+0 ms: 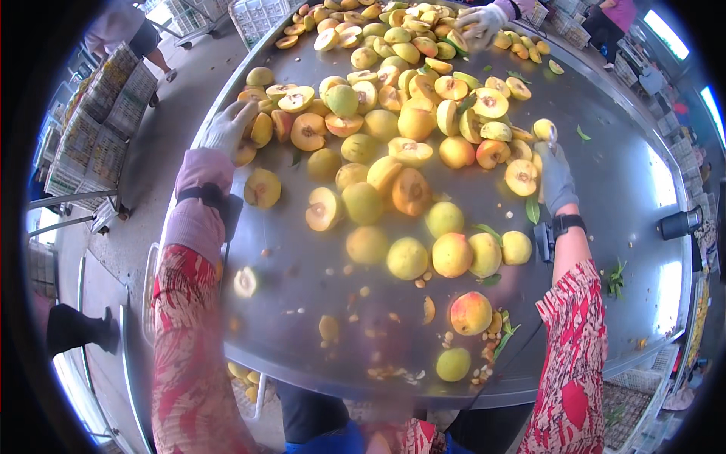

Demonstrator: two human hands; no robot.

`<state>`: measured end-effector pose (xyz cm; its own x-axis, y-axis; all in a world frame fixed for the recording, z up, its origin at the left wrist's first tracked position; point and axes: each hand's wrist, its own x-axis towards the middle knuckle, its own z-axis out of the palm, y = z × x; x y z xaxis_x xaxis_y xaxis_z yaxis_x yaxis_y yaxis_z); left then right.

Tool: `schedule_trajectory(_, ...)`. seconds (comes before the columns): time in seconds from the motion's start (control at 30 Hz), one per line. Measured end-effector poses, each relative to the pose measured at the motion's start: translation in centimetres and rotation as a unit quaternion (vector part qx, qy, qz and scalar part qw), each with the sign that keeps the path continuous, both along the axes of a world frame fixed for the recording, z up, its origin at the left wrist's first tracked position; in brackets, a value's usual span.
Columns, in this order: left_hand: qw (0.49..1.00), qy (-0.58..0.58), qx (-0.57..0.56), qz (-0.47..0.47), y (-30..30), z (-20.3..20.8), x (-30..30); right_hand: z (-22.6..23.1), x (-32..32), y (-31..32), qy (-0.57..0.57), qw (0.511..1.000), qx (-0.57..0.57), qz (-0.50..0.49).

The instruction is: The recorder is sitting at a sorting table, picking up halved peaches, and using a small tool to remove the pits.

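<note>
Yellow peaches, whole and cut in halves, spread in a big heap (378, 121) over the metal table (295, 265). At the heap's left edge my left hand (227, 127), in a pale glove, rests its outstretched fingers against several peaches. On the opposite side my right hand (556, 172), in a grey glove, reaches along the heap with fingers extended. Its fingertips are by a small peach piece (543, 129), with a shiny bit beside it that I cannot make out. A halved peach (522, 177) showing its cut face lies just left of that hand.
Nearer me lie a red-yellow peach (470, 313), a green-yellow peach (454, 365), loose pits and leaves. A co-worker's gloved hand (482, 24) touches the heap's far end. A dark cylinder (679, 223) stands at the right rim. Stacked crates (106, 129) stand left.
</note>
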<state>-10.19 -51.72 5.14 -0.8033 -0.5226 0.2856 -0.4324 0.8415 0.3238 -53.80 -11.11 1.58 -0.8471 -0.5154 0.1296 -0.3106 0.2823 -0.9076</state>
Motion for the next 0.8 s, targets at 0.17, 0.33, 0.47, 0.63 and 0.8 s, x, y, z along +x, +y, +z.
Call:
schedule_trajectory(0.17, 0.887, 0.139, 0.441, 0.010, 0.8, -0.4, -4.1, -0.6, 1.3, -6.8, 0.052, 0.984, 0.031, 0.166)
schedule_trajectory(0.33, 0.973, -0.105, 0.005, -0.206, 4.7, -0.6, -8.3, -0.5, 6.4, -10.8, -0.074, 0.926, -0.013, 0.370)
schedule_trajectory(0.47, 0.992, -0.035, 0.028, -0.117, 8.9, -2.0, -7.7, 0.0, 11.0, -10.4, 0.007, 0.947, 0.009, 0.321)
schedule_trajectory(0.63, 0.964, 0.006, 0.267, -0.004, 15.8, -0.3, -4.7, 1.4, 15.1, -5.1, 0.076, 0.914, 0.091, 0.388)
schedule_trajectory(0.8, 0.970, -0.050, 0.233, -0.041, 22.2, 2.6, -0.4, 4.1, 20.6, 0.2, 0.043, 0.883, 0.151, 0.443)
